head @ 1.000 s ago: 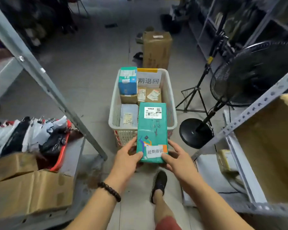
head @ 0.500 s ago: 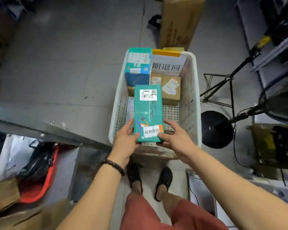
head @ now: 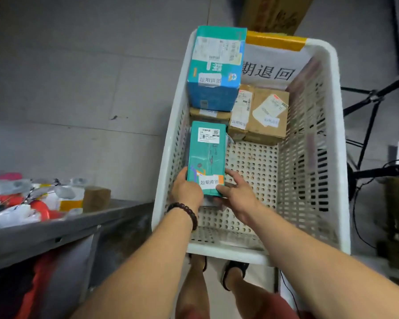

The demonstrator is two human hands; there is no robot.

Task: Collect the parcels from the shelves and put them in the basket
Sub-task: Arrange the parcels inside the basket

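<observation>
Looks straight down, in the head view, into a white basket (head: 226, 252) standing on the grey floor (head: 78, 88); reaches both bare forearms forward and down past its near rim, a dark bead bracelet (head: 184, 211) round the left wrist; clasps the near end of the green parcel (head: 206, 157) from both sides. Curls the left hand (head: 186, 188) round the near left edge, thumb lying up the side; closes the right hand (head: 237, 194) on the near right corner, fingers bent against the edge beside the white-and-orange label, wrist angled inward; holds the two hands close, parted only by the parcel between them.

Has the green parcel lengthwise along the basket's left wall, label side up, far end just short of a blue box (head: 213, 88) stacked on a small brown one; cannot tell whether it rests fully on the pale packet glimpsed under its near end. Shows taped brown boxes (head: 263, 116) to the right of the blue box, a paper sign (head: 270, 70) against the far wall; a metal shelf (head: 55, 229) with mixed packets at the left; a black stand (head: 373, 100) at the right.
</observation>
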